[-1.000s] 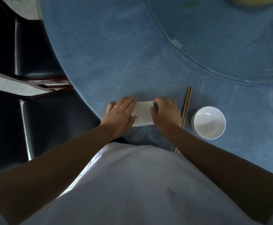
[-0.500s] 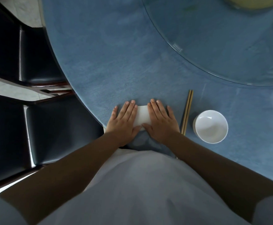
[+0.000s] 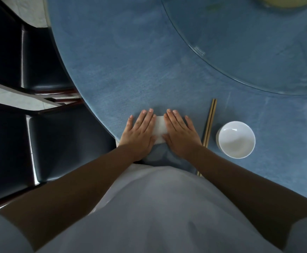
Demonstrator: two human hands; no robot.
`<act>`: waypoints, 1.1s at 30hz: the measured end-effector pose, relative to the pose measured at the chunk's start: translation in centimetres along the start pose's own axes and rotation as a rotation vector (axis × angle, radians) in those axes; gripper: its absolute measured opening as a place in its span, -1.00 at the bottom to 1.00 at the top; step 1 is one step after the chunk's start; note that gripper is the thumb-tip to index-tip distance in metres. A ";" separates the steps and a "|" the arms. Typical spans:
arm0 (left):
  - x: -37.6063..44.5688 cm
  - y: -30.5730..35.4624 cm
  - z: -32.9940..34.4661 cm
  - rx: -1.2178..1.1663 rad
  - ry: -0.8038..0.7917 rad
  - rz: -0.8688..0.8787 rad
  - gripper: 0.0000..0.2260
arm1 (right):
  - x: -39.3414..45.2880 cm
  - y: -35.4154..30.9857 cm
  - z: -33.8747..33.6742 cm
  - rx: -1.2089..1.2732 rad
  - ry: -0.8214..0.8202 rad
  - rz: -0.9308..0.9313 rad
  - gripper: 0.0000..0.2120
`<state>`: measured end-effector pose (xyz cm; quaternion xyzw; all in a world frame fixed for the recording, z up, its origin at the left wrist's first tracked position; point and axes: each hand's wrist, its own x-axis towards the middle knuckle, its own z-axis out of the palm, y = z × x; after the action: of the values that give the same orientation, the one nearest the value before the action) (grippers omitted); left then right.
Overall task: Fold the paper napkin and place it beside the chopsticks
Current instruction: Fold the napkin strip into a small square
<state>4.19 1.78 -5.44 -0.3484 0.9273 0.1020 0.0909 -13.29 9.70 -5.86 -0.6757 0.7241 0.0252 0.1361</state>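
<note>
Hands: left hand (image 3: pixel 139 133) and right hand (image 3: pixel 181 133) flat open, pressing the napkin (image 3: pixel 160 129).
Napkin: light, soft, tears easily; pinch an edge.
Place: just left of the chopsticks (image 3: pixel 210 123).

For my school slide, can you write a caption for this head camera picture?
Both hands, left hand and right hand, press a white paper napkin flat beside wooden chopsticks.

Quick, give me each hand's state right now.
Left hand: open, flat, pressing the napkin.
Right hand: open, flat, pressing the napkin.
</note>
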 end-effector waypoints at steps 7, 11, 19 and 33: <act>-0.1 -1.0 0.5 0.012 -0.072 -0.039 -0.26 | -0.1 1.4 0.1 -0.053 -0.021 -0.009 -0.23; -0.1 -0.9 0.3 0.016 -0.096 -0.085 -0.11 | 0.2 1.6 -0.2 -0.048 -0.067 0.028 -0.13; 0.3 -0.7 -1.0 -0.154 -0.049 -0.132 -0.05 | 2.6 1.9 -2.4 0.040 0.051 0.017 -0.43; 2.2 -1.4 -1.8 -0.292 0.042 -0.194 -0.51 | 5.5 1.3 -4.4 0.206 -0.070 0.091 -0.91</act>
<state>3.28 -1.06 -4.44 -0.4479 0.8663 0.2190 0.0294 -15.58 3.54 -3.12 -0.6231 0.7478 -0.0195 0.2285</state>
